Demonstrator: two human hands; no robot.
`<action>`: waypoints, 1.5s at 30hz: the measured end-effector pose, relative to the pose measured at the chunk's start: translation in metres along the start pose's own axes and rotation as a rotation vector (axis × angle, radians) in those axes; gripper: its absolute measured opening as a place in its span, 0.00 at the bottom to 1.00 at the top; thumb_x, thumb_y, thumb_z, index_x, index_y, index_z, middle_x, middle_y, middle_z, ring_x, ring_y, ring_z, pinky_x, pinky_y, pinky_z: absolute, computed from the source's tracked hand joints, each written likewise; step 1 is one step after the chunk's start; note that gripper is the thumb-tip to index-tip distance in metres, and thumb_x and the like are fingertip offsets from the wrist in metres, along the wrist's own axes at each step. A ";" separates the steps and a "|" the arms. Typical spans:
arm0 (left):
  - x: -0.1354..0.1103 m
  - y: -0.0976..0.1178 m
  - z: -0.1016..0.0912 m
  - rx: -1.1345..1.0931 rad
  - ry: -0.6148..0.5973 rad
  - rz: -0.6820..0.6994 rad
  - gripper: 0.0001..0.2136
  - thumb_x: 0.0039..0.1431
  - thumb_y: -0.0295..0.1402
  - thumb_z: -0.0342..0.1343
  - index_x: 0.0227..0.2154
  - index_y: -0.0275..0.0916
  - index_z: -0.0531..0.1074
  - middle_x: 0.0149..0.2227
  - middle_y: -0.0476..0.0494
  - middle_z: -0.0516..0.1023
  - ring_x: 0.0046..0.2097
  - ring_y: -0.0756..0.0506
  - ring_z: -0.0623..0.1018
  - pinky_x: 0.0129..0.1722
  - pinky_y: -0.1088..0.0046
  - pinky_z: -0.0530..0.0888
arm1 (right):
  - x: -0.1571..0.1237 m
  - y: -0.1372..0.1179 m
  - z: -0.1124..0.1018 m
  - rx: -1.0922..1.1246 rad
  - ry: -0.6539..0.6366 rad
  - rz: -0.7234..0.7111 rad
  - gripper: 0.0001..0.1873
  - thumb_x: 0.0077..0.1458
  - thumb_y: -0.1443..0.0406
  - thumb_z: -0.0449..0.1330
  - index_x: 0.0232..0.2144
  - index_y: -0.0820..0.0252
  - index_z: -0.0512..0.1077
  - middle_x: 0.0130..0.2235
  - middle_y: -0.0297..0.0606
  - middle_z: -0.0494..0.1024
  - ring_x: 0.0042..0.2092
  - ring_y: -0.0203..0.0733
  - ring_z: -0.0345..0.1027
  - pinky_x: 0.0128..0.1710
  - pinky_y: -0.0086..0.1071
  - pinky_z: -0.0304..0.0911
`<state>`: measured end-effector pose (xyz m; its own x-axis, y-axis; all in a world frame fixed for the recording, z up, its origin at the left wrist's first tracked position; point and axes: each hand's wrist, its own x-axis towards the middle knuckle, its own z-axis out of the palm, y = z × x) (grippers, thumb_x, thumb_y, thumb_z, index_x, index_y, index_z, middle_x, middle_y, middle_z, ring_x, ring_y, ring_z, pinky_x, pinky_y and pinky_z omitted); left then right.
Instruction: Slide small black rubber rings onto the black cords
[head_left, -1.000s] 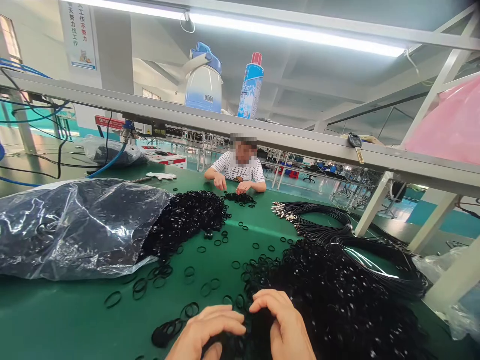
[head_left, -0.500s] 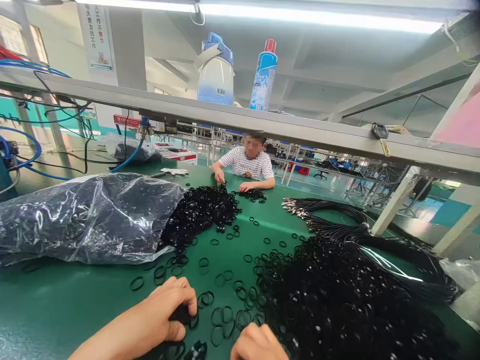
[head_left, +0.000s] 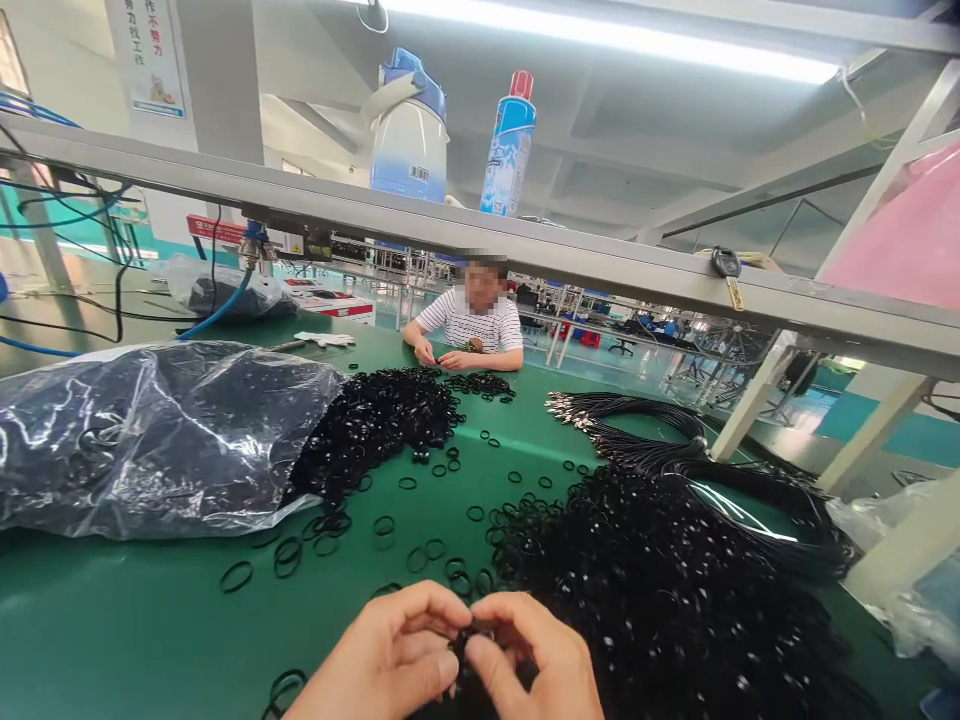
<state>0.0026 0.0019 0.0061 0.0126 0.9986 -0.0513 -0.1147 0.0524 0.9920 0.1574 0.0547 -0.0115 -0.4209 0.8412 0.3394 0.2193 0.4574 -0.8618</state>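
My left hand point(head_left: 390, 655) and my right hand point(head_left: 529, 655) meet at the bottom middle of the view, fingertips pinched together on a small clump of black rubber rings point(head_left: 466, 640). Just right of them lies a large heap of black rings point(head_left: 660, 590) on the green table point(head_left: 135, 620). Loose rings point(head_left: 390, 525) are scattered ahead of my hands. A second ring heap point(head_left: 375, 420) spills from a clear plastic bag point(head_left: 150, 430) at the left.
A bundle of black cables point(head_left: 675, 440) with metal ends lies at the right. Across the table a person in a striped shirt point(head_left: 469, 325) handles rings. An overhead shelf rail point(head_left: 450, 235) carries a white-blue jug point(head_left: 409, 130) and a spray can point(head_left: 508, 145).
My left hand came back from the left with rings in it and joined my right hand, which rose from the bottom edge. Both now pinch the same clump.
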 end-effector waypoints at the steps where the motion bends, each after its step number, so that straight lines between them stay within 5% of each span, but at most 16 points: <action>1: 0.001 -0.002 0.000 0.035 0.023 -0.001 0.11 0.46 0.36 0.64 0.32 0.38 0.72 0.31 0.49 0.74 0.30 0.50 0.71 0.32 0.75 0.69 | 0.003 0.001 -0.005 0.020 0.006 0.027 0.05 0.48 0.66 0.58 0.28 0.56 0.74 0.28 0.34 0.76 0.28 0.38 0.69 0.26 0.26 0.62; 5: 0.002 -0.004 -0.009 0.169 0.165 -0.023 0.15 0.47 0.44 0.62 0.30 0.37 0.72 0.21 0.54 0.67 0.23 0.52 0.67 0.22 0.78 0.66 | 0.011 0.007 -0.023 0.091 0.021 0.098 0.07 0.50 0.66 0.55 0.28 0.57 0.74 0.29 0.35 0.76 0.30 0.39 0.70 0.30 0.29 0.64; 9: 0.004 -0.007 -0.005 0.110 0.159 -0.022 0.18 0.44 0.48 0.63 0.30 0.38 0.72 0.19 0.56 0.63 0.20 0.53 0.63 0.17 0.81 0.60 | 0.010 0.000 -0.021 0.016 0.026 -0.042 0.10 0.47 0.70 0.55 0.30 0.54 0.76 0.35 0.36 0.77 0.40 0.43 0.69 0.42 0.33 0.63; 15: 0.005 -0.009 0.007 -0.053 0.042 0.023 0.14 0.46 0.42 0.64 0.30 0.37 0.73 0.23 0.51 0.73 0.27 0.51 0.69 0.30 0.75 0.66 | 0.007 -0.005 -0.009 0.145 -0.145 0.159 0.10 0.43 0.64 0.62 0.33 0.57 0.76 0.26 0.36 0.76 0.28 0.41 0.70 0.26 0.29 0.61; 22: 0.003 0.000 0.008 0.214 0.134 0.029 0.14 0.52 0.44 0.58 0.26 0.37 0.73 0.22 0.54 0.65 0.26 0.51 0.64 0.26 0.77 0.63 | 0.009 0.013 -0.012 0.277 -0.154 0.227 0.10 0.46 0.61 0.60 0.29 0.63 0.74 0.21 0.33 0.69 0.23 0.36 0.65 0.24 0.28 0.59; 27: 0.002 -0.002 0.009 0.225 0.197 0.025 0.16 0.55 0.47 0.54 0.24 0.39 0.68 0.23 0.54 0.65 0.27 0.50 0.66 0.26 0.76 0.65 | 0.005 0.012 -0.008 0.239 -0.147 0.154 0.12 0.49 0.58 0.59 0.32 0.60 0.74 0.25 0.35 0.71 0.25 0.35 0.64 0.27 0.28 0.61; 32: 0.001 0.000 0.014 0.089 0.129 -0.002 0.17 0.57 0.49 0.51 0.27 0.38 0.67 0.25 0.51 0.71 0.26 0.50 0.68 0.28 0.75 0.65 | 0.005 0.003 -0.006 0.266 -0.104 0.143 0.19 0.44 0.57 0.63 0.39 0.59 0.74 0.32 0.38 0.73 0.32 0.39 0.67 0.25 0.26 0.60; 35: 0.001 0.004 0.016 0.130 0.098 0.025 0.17 0.55 0.49 0.52 0.26 0.38 0.68 0.26 0.51 0.70 0.26 0.50 0.68 0.29 0.75 0.65 | 0.008 -0.001 -0.009 0.238 -0.100 0.166 0.11 0.43 0.63 0.63 0.32 0.60 0.75 0.29 0.36 0.73 0.29 0.38 0.66 0.25 0.26 0.59; 40: 0.001 0.004 0.012 0.251 0.231 0.025 0.18 0.55 0.49 0.52 0.24 0.38 0.67 0.24 0.53 0.66 0.26 0.50 0.65 0.29 0.75 0.63 | 0.010 -0.004 -0.016 0.199 -0.055 0.142 0.05 0.45 0.66 0.59 0.26 0.59 0.76 0.28 0.35 0.74 0.29 0.37 0.66 0.26 0.27 0.58; 45: 0.003 0.001 0.015 0.180 0.096 -0.004 0.17 0.55 0.49 0.53 0.27 0.38 0.67 0.23 0.54 0.65 0.25 0.51 0.66 0.24 0.77 0.64 | 0.009 -0.001 -0.011 0.292 -0.111 0.206 0.08 0.40 0.66 0.62 0.28 0.61 0.76 0.26 0.36 0.74 0.29 0.39 0.66 0.27 0.28 0.59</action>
<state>0.0176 0.0052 0.0088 -0.0826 0.9949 -0.0575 0.0651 0.0630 0.9959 0.1629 0.0646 -0.0033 -0.4902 0.8635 0.1189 0.0560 0.1673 -0.9843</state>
